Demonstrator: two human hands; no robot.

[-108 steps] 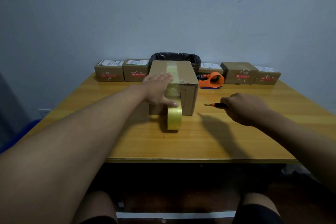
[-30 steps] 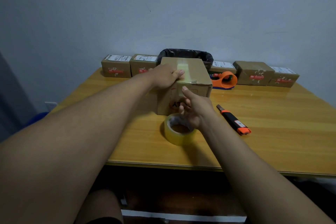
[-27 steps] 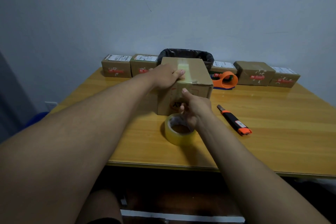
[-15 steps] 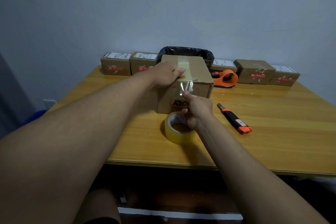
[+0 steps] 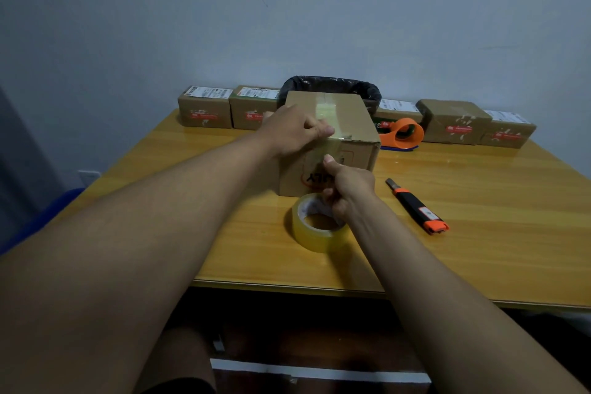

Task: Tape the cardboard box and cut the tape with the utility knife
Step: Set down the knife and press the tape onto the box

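The cardboard box (image 5: 347, 113) stands mid-table with a strip of clear tape (image 5: 326, 107) running along its top and over the front edge. My left hand (image 5: 295, 134) grips the box at that top front edge, fingers on the tape. My right hand (image 5: 350, 185) is at the box's front face with curled fingers, its thumb pressing the loose tape end against the cardboard. The tape roll (image 5: 319, 229) lies flat on the table just under my right hand. To the right lies the black-and-orange utility knife (image 5: 417, 206), untouched.
Small labelled boxes (image 5: 204, 107) line the back edge of the wooden table (image 5: 479, 233), on both sides of a black-lined bin (image 5: 332, 86). An orange tape dispenser (image 5: 404, 134) sits behind the box to the right. The table's front edge is close to my forearms.
The knife has left my right hand and lies on the table. The roll went from upright to flat. My right thumb has slid along the tape on the box's front face.
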